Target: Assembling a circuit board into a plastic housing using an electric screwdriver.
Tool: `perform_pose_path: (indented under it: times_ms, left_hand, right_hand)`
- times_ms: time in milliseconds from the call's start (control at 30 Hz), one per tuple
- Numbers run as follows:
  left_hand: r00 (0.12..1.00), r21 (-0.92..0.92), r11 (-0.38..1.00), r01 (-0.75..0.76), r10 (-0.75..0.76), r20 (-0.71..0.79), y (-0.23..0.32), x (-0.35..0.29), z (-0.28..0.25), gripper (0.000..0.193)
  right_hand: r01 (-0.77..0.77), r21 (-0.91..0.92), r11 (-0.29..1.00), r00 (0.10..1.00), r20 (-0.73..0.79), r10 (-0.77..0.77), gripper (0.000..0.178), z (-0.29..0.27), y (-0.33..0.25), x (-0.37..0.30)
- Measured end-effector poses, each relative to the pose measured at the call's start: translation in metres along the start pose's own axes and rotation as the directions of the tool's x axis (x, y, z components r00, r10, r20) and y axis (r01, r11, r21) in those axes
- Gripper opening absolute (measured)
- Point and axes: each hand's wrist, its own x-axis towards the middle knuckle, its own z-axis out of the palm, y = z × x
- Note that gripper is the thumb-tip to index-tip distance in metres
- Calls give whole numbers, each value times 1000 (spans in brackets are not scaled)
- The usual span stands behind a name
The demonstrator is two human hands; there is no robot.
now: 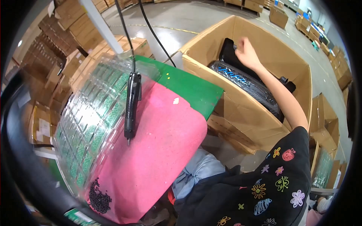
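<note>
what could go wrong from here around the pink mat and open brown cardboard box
The right hand, over the open brown cardboard box, might knock the black plastic parts together. The hanging black cylindrical electric screwdriver could swing into the clear plastic trays beside it. The loose tiny black pieces near the edge of the pink mat could scatter.

Head view, one: left fisheye, worn above the near side of the pink mat (166, 128), facing down across it, outward to the floor (188, 17) beyond; mat at close range, open carton (247, 116) right of it.
</note>
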Motion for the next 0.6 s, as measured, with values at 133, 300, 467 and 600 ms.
perform_pose_path:
  times_ms: [133, 300, 467, 600]
  left_hand:
    - [881, -380, 815, 438, -474, -1, -57, -1, -32, 23]
    - [666, -653, 202, 730, -423, 614, -107, 16, -61, 44]
    - [709, -778, 28, 628, -434, 557, -128, 6, -29, 37]
    - [629, -766, 44, 642, -601, 493, -188, 24, -28, 39]
  right_hand:
    - [-186, -468, 864, 784, 459, 418, 103, 43, 117, -58]
    - [66, -716, 695, 744, 499, 445, 125, 85, 122, -127]
    - [220, -774, 594, 928, 353, 116, 95, 91, 156, -132]
    - [246, -662, 708, 850, 498, 171, 58, 51, 110, -90]
